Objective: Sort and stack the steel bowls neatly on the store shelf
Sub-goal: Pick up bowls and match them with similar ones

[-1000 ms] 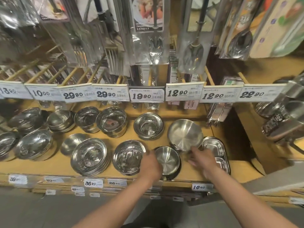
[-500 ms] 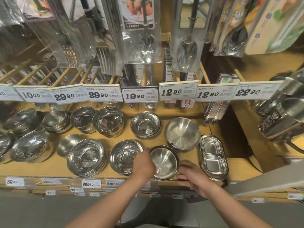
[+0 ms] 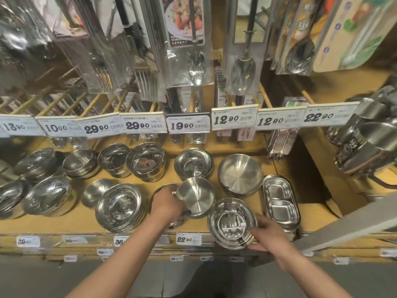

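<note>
My left hand (image 3: pixel 166 204) grips the rim of a matte steel bowl (image 3: pixel 196 196), lifted and tilted above the wooden shelf (image 3: pixel 86 220). A short stack of shiny steel bowls (image 3: pixel 231 222) sits at the shelf's front edge, held at its near right side by my right hand (image 3: pixel 267 237). Behind them stands a larger matte bowl (image 3: pixel 240 174) and a shiny bowl stack (image 3: pixel 193 164). More shiny bowl stacks (image 3: pixel 119 206) fill the shelf to the left. The stack under my left hand is mostly hidden.
A steel two-compartment tray (image 3: pixel 280 200) lies right of the bowls. Price tags (image 3: pixel 188 124) run along a rail above the shelf, with packaged spoons and forks (image 3: pixel 242 72) hanging overhead. Steel mugs (image 3: pixel 365 145) crowd the right side.
My left hand has lifted the matte bowl off the stack and tilted it. My right hand now holds the shiny stack that was beneath it at the shelf's front edge.
</note>
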### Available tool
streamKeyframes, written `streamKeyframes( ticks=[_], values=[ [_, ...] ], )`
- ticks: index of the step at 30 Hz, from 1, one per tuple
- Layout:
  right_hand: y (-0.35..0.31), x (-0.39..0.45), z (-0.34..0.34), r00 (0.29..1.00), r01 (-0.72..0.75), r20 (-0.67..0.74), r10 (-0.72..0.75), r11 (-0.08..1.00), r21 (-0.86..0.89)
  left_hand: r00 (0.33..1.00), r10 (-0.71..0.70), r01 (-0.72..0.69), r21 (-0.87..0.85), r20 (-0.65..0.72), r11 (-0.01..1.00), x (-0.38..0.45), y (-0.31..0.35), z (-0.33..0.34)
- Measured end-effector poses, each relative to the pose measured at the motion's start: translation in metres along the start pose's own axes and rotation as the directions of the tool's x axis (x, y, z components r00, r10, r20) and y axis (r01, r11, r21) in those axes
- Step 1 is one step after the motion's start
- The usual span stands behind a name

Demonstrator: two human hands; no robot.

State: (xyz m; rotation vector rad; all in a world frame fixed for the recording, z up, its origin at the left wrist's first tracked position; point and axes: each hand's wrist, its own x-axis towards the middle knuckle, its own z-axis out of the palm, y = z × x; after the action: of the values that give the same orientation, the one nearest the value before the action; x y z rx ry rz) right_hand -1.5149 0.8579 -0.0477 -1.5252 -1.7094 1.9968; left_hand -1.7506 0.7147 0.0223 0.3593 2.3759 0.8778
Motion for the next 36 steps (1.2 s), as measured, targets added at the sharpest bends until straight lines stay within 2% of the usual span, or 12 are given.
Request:
streamKeyframes(
  ticks=[5, 10, 14, 17, 23, 27, 36],
  values=[
    [-0.004, -0.034, -0.043, 0.994, 0.026, -0.112, -0.019, 0.998, 0.064, 0.992, 0.100, -0.105, 0.069, 0.072, 0.992, -0.003, 0.006, 0.030],
    [-0.020, -0.055, -0.060, 0.978, 0.088, -0.201, -0.056, 0.984, 0.155, 0.983, 0.163, -0.177, 0.188, 0.089, 0.966, -0.002, 0.007, 0.054],
    [-0.033, -0.062, -0.061, 0.974, 0.101, -0.222, -0.036, 0.951, 0.291, 0.973, 0.177, -0.201, 0.167, 0.147, 0.965, -0.002, 0.005, 0.075],
    [-0.039, -0.063, -0.058, 0.975, 0.102, -0.224, -0.016, 0.920, 0.379, 0.966, 0.148, -0.191, 0.197, 0.212, 0.962, -0.005, 0.004, 0.089],
    [-0.046, -0.061, -0.055, 0.976, 0.084, -0.216, 0.022, 0.878, 0.472, 0.961, 0.157, -0.182, 0.094, 0.227, 0.979, -0.003, 0.002, 0.107],
    [-0.050, -0.059, -0.050, 0.978, 0.102, -0.210, 0.016, 0.837, 0.537, 0.955, 0.082, -0.090, 0.015, 0.284, 0.996, 0.000, 0.004, 0.114],
    [-0.057, -0.050, -0.043, 0.977, 0.128, -0.215, -0.003, 0.812, 0.570, 0.968, 0.020, -0.013, -0.032, 0.252, 0.999, 0.008, -0.004, 0.112]
  ],
)
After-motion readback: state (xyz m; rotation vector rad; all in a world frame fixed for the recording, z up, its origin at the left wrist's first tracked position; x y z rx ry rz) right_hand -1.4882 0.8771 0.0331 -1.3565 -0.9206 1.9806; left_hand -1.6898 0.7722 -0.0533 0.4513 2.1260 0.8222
